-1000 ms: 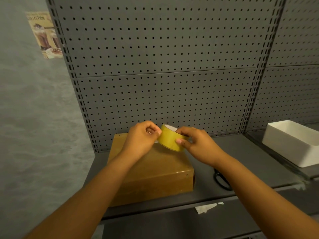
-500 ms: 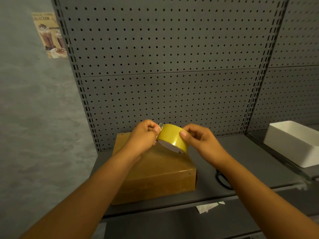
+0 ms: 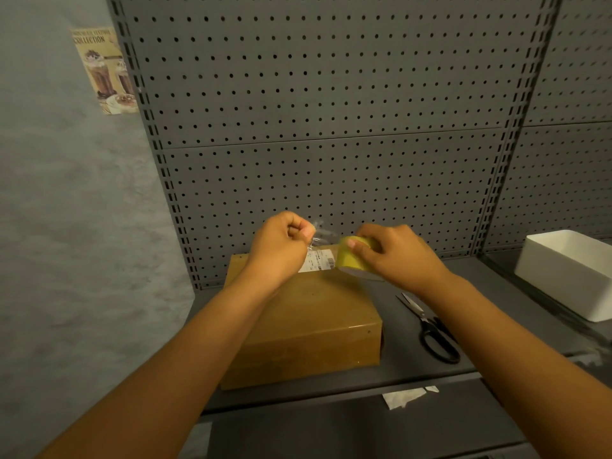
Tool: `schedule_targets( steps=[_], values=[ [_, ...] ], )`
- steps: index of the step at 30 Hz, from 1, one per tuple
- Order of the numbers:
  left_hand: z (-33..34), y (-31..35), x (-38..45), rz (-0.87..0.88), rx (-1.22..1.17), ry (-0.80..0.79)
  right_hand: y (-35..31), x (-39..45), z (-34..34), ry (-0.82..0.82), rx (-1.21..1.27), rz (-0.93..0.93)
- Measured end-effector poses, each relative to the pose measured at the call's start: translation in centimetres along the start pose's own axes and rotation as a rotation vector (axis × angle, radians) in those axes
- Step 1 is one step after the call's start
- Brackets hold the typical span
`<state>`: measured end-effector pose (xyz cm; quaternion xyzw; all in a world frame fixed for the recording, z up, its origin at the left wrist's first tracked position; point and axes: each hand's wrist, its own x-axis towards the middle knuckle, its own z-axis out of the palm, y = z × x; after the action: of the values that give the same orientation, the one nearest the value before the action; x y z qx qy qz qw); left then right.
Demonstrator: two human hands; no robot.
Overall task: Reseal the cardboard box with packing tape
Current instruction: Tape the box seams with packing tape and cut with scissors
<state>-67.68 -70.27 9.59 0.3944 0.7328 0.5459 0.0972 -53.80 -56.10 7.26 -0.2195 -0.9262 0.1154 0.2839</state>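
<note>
A closed brown cardboard box (image 3: 311, 329) lies on the grey shelf (image 3: 407, 366), with a white label (image 3: 318, 261) on its far top. Above the box's far edge my right hand (image 3: 397, 256) grips a yellowish roll of packing tape (image 3: 352, 258). My left hand (image 3: 281, 246) pinches the free end of a short clear tape strip (image 3: 323, 240) that stretches from the roll. Both hands hover above the box without touching it.
Black-handled scissors (image 3: 430, 329) lie on the shelf right of the box. A white plastic bin (image 3: 569, 270) stands at the far right. A grey pegboard (image 3: 331, 127) backs the shelf. A paper scrap (image 3: 402, 397) sticks to the shelf's front edge.
My hands have drawn apart and a short length of clear tape now spans between them. The roll moved right, uncovering the box label and the scissors.
</note>
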Motion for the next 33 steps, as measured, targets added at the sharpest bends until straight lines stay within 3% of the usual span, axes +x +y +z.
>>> schedule_targets(
  steps=[3, 5, 9, 16, 19, 25, 33],
  values=[
    [-0.2, -0.2, 0.0, -0.003, -0.017, 0.046, 0.2, 0.6, -0.1, 0.007, -0.029, 0.018],
    [-0.9, -0.8, 0.4, -0.063, -0.068, 0.065, 0.3, 0.8, -0.3, 0.02, 0.131, 0.058],
    [-1.5, -2.4, 0.5, -0.29, -0.154, -0.086, 0.6, 0.9, -0.2, -0.034, 0.266, 0.123],
    [-1.0, -4.6, 0.4, -0.482, -0.173, -0.111, 1.3, 1.7, 0.5, -0.164, 0.311, 0.134],
    [-1.0, -5.3, 0.4, -0.514, -0.162, -0.098, 1.8, 1.8, 0.8, -0.167, 0.343, 0.148],
    [-0.8, -6.4, 0.3, -0.522, -0.1, -0.095, 2.9, 1.7, 2.2, -0.172, 0.633, 0.242],
    [-0.2, -6.8, 0.8, -0.483, 0.047, -0.121, 2.2, 3.0, 1.6, -0.208, 0.49, 0.148]
  ],
)
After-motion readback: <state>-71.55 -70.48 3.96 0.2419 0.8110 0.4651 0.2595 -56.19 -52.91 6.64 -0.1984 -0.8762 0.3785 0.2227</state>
